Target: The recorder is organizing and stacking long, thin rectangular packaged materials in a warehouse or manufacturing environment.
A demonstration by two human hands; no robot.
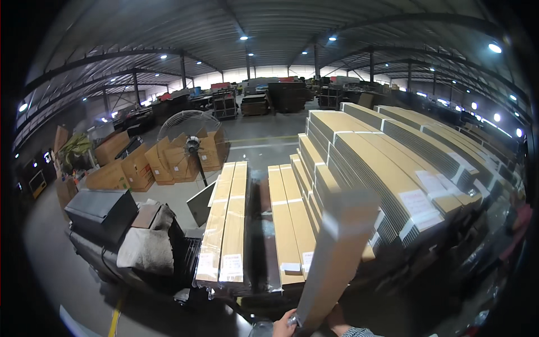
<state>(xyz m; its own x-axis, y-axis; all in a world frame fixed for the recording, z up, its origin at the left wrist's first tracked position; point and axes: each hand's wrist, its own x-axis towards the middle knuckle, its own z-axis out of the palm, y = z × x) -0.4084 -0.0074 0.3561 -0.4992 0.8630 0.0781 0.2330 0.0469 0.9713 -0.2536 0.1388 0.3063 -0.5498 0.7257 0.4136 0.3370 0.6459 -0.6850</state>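
A long, narrow cardboard box (337, 258) stands steeply in front of me, its top leaning away to the right. Pale tape or strapping crosses it near the upper end, which is blurred. My left hand (284, 324) is closed at the lower left edge of this box, with a small shiny spot by the fingers. On the other side my right hand (338, 320) supports the lower end, its fingers mostly hidden behind the cardboard. Just beyond, two long flat cartons (289, 219) with white labels lie side by side, and another pair of long cartons (224, 224) lies to their left.
High strapped stacks of flat cardboard (382, 151) fill the right side. At left are a forklift-like machine (101, 213) with a grey cloth (147, 247), a large pedestal fan (192, 145) and open cardboard boxes (168, 160). Pallets of dark stock (286, 96) stand farther back.
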